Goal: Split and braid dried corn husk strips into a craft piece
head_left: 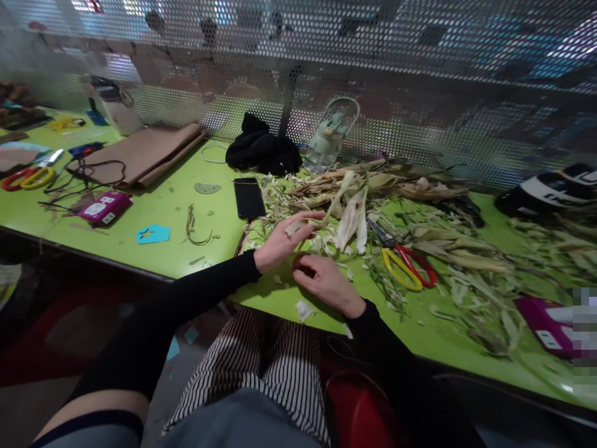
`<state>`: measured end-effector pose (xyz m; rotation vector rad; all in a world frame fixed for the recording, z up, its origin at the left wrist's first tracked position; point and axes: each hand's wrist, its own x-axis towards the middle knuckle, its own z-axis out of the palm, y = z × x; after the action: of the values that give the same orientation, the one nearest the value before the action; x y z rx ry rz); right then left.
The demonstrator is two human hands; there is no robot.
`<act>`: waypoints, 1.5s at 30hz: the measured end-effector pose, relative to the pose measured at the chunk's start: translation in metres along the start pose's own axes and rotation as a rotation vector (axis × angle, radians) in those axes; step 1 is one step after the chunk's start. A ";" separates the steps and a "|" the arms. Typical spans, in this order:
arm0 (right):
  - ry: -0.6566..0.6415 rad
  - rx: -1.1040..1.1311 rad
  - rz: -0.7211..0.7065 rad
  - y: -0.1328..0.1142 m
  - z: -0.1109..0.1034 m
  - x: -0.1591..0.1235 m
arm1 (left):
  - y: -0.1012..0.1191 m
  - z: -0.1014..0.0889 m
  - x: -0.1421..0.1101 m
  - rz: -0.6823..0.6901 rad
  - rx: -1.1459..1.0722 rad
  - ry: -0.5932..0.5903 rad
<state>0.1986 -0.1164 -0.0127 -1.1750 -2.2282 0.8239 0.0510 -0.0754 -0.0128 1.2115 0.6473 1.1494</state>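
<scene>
My left hand (285, 241) is over the table's near edge, its thumb and fingers closed on a pale strip of dried husk (295, 226). Just below and to the right, my right hand (325, 283) rests low over the table with its fingers curled in; whatever they hold, if anything, is hidden. Wide pale husk leaves (351, 221) lie just beyond my hands, in front of a heap of dry brown husks (396, 180). Scissors (408, 266) with one yellow and one red handle lie to the right of my right hand.
Shredded husk bits (275, 199) litter the green table (140, 208). A black phone (249, 198), black cloth (263, 146) and green bottle (326, 140) stand or lie behind. Leftward are a purple box (105, 207), brown paper (144, 152) and more scissors (30, 179). A perforated metal screen (186, 99) borders the back.
</scene>
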 end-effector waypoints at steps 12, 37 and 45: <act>0.616 0.588 0.180 0.028 -0.015 0.005 | 0.006 -0.002 0.001 -0.079 0.004 -0.031; 0.524 0.805 0.257 0.018 -0.021 0.004 | 0.012 -0.002 -0.003 -0.067 0.395 -0.180; 0.469 0.780 0.176 0.021 -0.019 0.001 | 0.015 -0.001 -0.006 0.067 0.663 -0.223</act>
<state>0.2222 -0.1004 -0.0144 -1.0243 -1.2476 1.1894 0.0432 -0.0817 -0.0004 1.9037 0.8529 0.8519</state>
